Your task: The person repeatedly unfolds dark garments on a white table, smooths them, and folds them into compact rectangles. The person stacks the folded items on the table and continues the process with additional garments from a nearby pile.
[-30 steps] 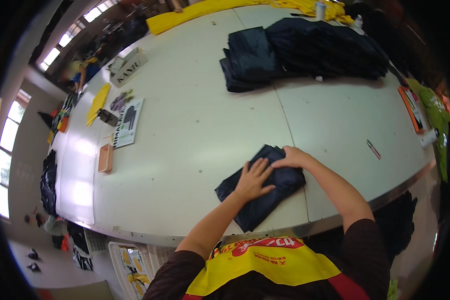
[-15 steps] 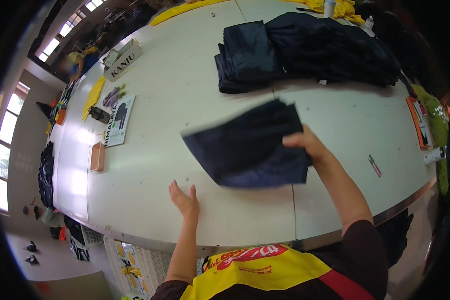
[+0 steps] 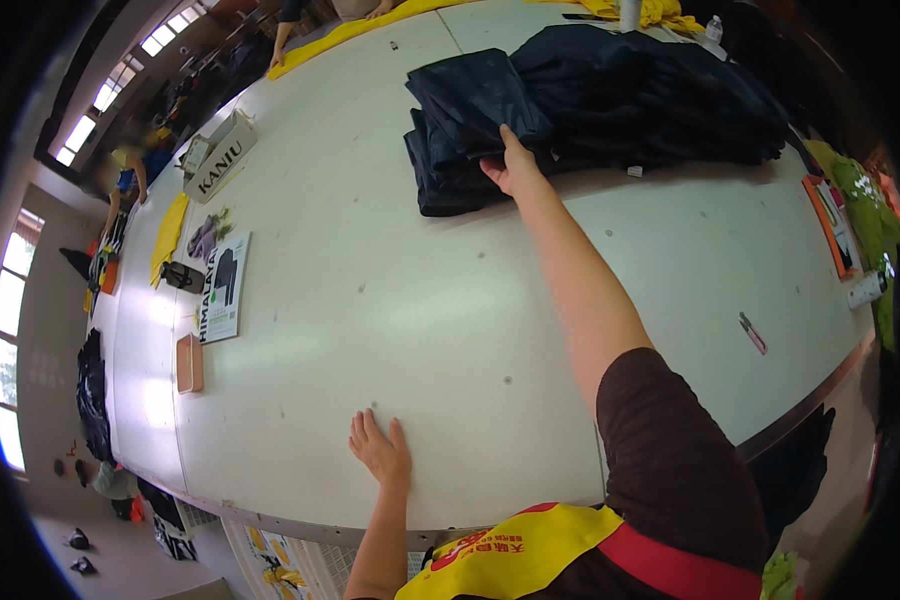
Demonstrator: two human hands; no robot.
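Note:
My right hand [image 3: 513,163] reaches far across the white table [image 3: 390,300] and grips the edge of a folded dark navy garment [image 3: 475,100] lying on top of a stack of folded dark garments [image 3: 450,175]. A larger heap of dark clothes [image 3: 660,95] lies just right of the stack. Resting flat on the table near its front edge is my left hand [image 3: 380,448], fingers spread and holding nothing.
At the table's left lie a printed sheet [image 3: 225,285], a small orange box [image 3: 189,362], a cardboard box [image 3: 220,155] and yellow cloth [image 3: 168,235]. A pink pen [image 3: 753,333] and an orange-edged book [image 3: 832,225] are on the right. A person [image 3: 125,175] stands at the far left.
A second ago both hands pressed the folded navy garment near the front edge. My right hand then lifted it and carried it across onto the far stack; my left hand stayed on the table.

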